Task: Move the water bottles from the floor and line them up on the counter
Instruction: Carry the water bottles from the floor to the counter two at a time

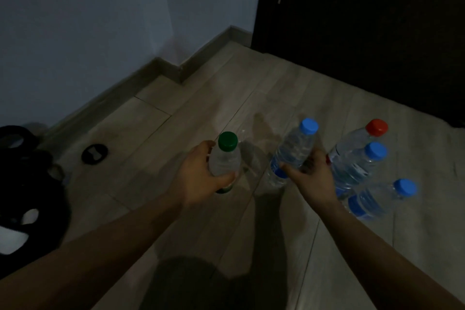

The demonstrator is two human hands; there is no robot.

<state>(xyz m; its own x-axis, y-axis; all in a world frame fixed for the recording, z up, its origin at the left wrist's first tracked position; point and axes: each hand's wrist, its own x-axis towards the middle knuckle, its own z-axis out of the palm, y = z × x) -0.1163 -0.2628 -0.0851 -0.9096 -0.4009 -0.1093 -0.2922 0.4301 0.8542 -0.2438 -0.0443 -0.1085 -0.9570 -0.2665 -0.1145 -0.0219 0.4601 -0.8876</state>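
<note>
In the head view, the left hand [201, 173] is gripping the green bottle [225, 158], its fingers [224, 178] curling around the body. This bottle is staying upright, low over the floor [176, 121]. The right hand [310, 178] is holding the blue bottle [293, 151] at its middle, and the cap is tilting to the far right. I cannot tell whether either base is touching the floor. Just to the right, the red bottle [352, 143], the middle bottle [362, 166] and the near bottle [382, 199] are standing close together.
</note>
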